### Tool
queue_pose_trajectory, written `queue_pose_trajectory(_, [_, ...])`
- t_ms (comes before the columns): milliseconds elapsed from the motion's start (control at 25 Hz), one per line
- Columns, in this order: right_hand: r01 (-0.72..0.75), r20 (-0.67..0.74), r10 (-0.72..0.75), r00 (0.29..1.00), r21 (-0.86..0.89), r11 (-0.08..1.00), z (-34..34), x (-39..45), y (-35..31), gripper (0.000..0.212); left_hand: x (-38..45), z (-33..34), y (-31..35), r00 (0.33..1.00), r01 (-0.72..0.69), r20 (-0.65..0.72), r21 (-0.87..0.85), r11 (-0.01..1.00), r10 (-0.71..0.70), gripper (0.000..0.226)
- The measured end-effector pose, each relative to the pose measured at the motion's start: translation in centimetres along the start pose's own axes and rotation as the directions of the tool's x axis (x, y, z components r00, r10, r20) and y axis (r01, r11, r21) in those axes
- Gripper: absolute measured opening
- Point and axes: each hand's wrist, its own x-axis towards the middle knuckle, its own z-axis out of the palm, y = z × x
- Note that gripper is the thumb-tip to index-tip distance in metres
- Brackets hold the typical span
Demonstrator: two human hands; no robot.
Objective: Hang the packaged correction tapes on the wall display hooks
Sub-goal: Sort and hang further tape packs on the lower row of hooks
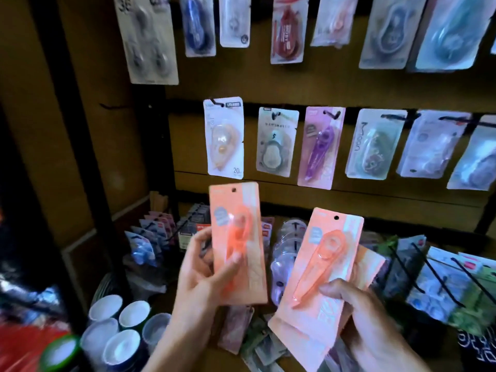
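Below the middle row of hooks, your left hand and right hand each grip an orange pack; next, thread its hole onto a hook.

Dim interior, brown wall murky, left edge near black. Light falls from front — orange packs glow brightest, slightly overexposed. Glare on upper blisters washes out print. Motion blur throughout: hands soft, hooks at lower right smeared. Wide-angle bend at edges — upper packs splay outward. Cups at bottom left blurred, blown white.
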Motion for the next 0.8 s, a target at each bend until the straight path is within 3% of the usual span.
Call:
queue_pose_trajectory(80, [0.068, -0.019, -0.067, 0.998, 0.028, 0.997, 1.2, -0.2, -0.1, 0.032, 2.2, -1.7, 1.2, 0.975, -0.103, -0.194, 0.027, 0.994, 0.106, 0.033])
queue_pose_trajectory(160, [0.11, 0.014, -0.112, 0.994, 0.095, 0.989, 2.2, -0.6, -0.6, 0.023, 4.8, -3.5, 3.2, 0.933, -0.198, -0.295, 0.06, 0.978, 0.207, 0.018])
queue_pose_trajectory(320, [0.034, 0.062, -0.041, 0.997, 0.11, 0.993, 2.8, 0.2, 0.2, 0.04, 9.3, -6.6, 8.2, 0.904, -0.27, -0.334, 0.032, 0.962, 0.265, 0.02])
queue_pose_trajectory(480, [-0.031, 0.116, 0.029, 0.993, 0.016, 0.999, 3.7, 0.4, 1.3, 0.057, 12.4, -7.4, 11.1, 0.86, -0.307, -0.365, 0.184, 0.934, 0.355, 0.02])
queue_pose_trajectory(640, [-0.028, 0.13, 0.03, 0.991, -0.023, 0.999, 3.6, 0.5, 2.0, 0.055, 12.8, -7.6, 10.9, 0.874, -0.274, -0.362, 0.186, 0.944, 0.325, 0.011])
queue_pose_trajectory(800, [-0.054, 0.102, 0.065, 0.993, -0.11, 0.993, 3.3, 0.5, 2.2, 0.063, 11.8, -7.7, 10.1, 0.891, -0.227, -0.341, 0.234, 0.945, 0.299, 0.023])
